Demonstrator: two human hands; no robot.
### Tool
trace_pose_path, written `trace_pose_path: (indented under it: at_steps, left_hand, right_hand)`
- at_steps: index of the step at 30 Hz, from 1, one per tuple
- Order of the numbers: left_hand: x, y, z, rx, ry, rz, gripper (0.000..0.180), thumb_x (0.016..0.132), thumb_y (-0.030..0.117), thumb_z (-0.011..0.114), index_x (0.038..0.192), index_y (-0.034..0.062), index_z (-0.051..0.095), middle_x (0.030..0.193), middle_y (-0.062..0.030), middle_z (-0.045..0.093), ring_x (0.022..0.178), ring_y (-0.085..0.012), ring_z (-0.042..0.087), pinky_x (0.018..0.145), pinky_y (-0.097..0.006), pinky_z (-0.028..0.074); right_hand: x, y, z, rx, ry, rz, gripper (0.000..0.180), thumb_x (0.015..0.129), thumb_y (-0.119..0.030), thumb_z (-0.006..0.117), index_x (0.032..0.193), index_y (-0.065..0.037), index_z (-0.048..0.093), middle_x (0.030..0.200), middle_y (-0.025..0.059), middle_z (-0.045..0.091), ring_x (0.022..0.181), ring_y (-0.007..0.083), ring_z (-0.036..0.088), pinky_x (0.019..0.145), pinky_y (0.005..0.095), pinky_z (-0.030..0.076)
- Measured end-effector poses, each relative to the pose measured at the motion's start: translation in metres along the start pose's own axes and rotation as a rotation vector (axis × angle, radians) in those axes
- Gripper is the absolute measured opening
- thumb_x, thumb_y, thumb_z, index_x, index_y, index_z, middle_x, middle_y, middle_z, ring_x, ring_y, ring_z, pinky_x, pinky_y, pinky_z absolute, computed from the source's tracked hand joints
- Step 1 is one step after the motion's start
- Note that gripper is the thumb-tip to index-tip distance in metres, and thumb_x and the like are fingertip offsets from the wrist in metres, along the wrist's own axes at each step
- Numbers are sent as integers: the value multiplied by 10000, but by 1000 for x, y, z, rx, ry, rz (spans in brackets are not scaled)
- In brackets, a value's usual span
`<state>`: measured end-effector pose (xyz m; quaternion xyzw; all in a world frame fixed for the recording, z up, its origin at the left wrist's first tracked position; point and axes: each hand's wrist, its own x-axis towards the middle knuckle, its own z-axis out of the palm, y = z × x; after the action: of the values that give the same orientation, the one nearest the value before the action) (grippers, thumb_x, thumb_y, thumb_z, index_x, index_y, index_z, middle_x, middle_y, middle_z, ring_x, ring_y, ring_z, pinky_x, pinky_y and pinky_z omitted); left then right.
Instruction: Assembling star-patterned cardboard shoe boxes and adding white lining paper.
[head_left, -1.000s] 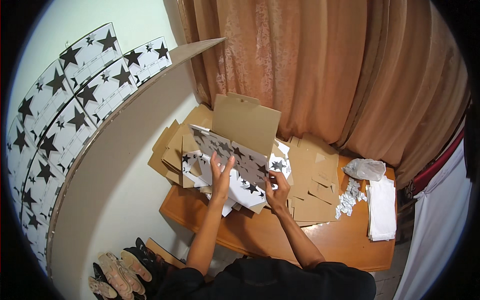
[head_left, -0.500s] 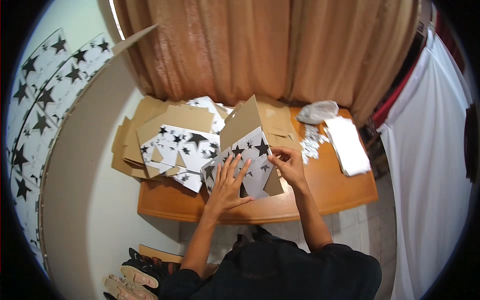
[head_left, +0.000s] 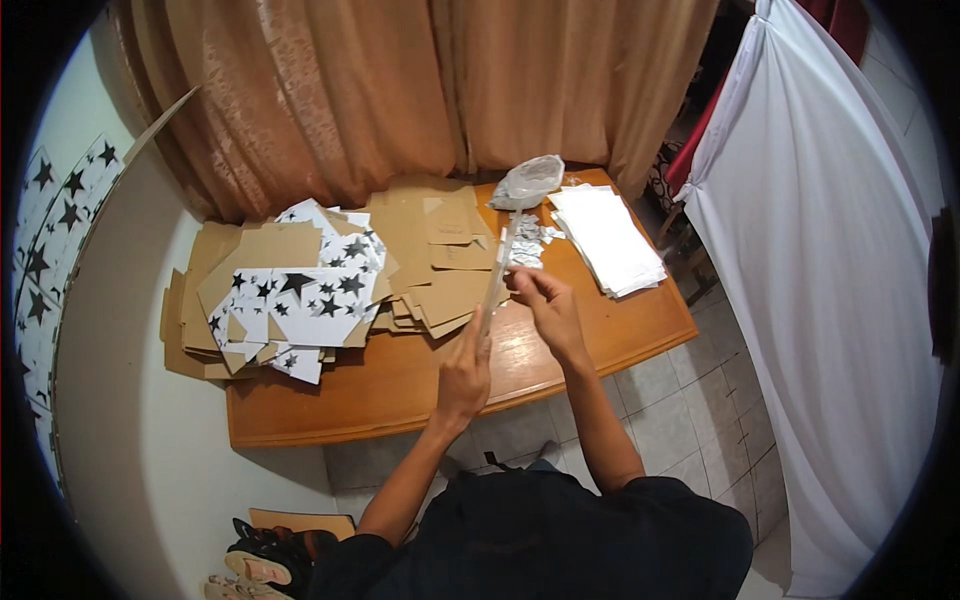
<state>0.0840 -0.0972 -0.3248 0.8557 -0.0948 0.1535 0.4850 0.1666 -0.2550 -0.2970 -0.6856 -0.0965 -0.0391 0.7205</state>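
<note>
Folded flat and turned nearly edge-on, a star-printed cardboard piece (head_left: 496,283) stands up over the table, only its thin side showing. My left hand (head_left: 464,375) is closed around its lower end. Close by its right side is my right hand (head_left: 545,305), with fingers curled together at the edge. Whether those fingertips grip the cardboard or a small thing is hidden. Beyond the hands lie several small silvery-white pieces (head_left: 527,243), next to a clear plastic bag (head_left: 528,183).
Flat brown cardboard pieces (head_left: 405,225) and star-printed sheets (head_left: 300,305) cover the left side of the wooden table (head_left: 600,345). A stack of white sheets (head_left: 610,240) lies at the right. Curtains (head_left: 350,90) hang behind; a white cloth (head_left: 800,260) hangs at right. Shoes (head_left: 265,560) are lower left.
The cardboard piece has gone from standing open, its printed face showing, to folded and edge-on. My left hand has shifted from its face to its lower end. The view has swung right.
</note>
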Motion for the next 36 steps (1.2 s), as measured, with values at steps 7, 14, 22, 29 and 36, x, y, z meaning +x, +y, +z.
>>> trace_pose_path:
  at_steps: [7,14,22,29,36]
  left_hand:
    - [40,26,83,-231,228,-271,423,1074,281,463,982,-100,621,767,-187,655,729,-246,610,705,-414,485]
    - [59,20,168,-377,257,-288,587,1095,480,327,1073,-44,590,967,-72,618,872,-127,547,788,-305,476]
    - [93,60,205,-518,316,-511,682,1076,539,285,1267,-70,524,1152,-129,631,1062,-190,616,814,-361,599]
    - [119,10,191,-627,209,-416,649,1066,534,328,1214,-57,550,1007,-110,633,860,-192,673,721,-384,651]
    - [130,-58,147,-345,219,-374,694,1066,544,372,925,-79,643,766,-63,621,679,-164,539,655,-335,460]
  right_hand:
    - [-57,37,-111,-635,-431,-146,1014,783,-536,800,1514,0,344,1455,285,442,1339,393,463,1118,441,386]
    - [-63,46,-184,-582,-489,-121,1113,732,-619,802,1518,8,324,1479,290,417,1376,417,430,1127,448,378]
    - [-47,48,-234,-338,-418,29,703,889,-408,749,1379,46,533,1238,266,642,1136,323,664,919,405,544]
    - [-12,69,-261,-249,-199,80,350,1037,-281,563,1147,32,675,730,134,626,704,112,540,637,303,461]
    - [41,62,-264,-650,-117,-19,298,1020,-238,566,1010,32,691,732,219,648,619,286,644,586,371,474]
